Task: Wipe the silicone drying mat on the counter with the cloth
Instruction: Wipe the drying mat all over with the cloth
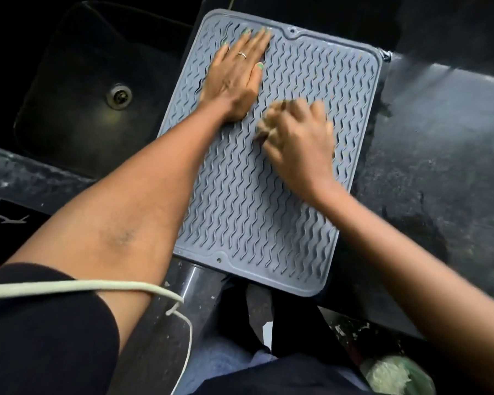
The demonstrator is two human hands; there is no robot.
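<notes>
- Silicone drying mat (268,201): grey-blue, rectangular with rounded corners, raised wavy ribs across its whole face, a raised rim and a small hole at the near and far edges. It lies flat on the dark speckled stone counter (439,166), turned slightly askew, its left edge running along the sink and its near corner overhanging the counter's front edge.
- Cloth (265,129): small, crumpled, brownish-tan wad, only partly showing from under the fingers; blurred, so texture is not readable. It sits on the mat's ribs a little beyond the centre.
- Right hand (300,146): fingers curled tight and closed over the cloth, knuckles up, pressing it against the mat. The hand is motion-blurred.
- Left hand (237,72): laid flat, palm down, fingers straight and together, grasping nothing, on the far left part of the mat. Green-painted nails; a thin ring (242,54) on one finger. The two hands are near each other but apart.
- Both forearms are bare; a dark sleeve (40,323) covers the left upper arm.
- Black sink basin (69,124): recessed in the counter just left of the mat, with a round metal drain (119,95) in its floor.
- White cord (97,286): runs across the dark sleeve and loops down at lower left.
- Below the counter's edge: pale blue fabric and a greenish-white bundle at lower right, too indistinct to identify.
</notes>
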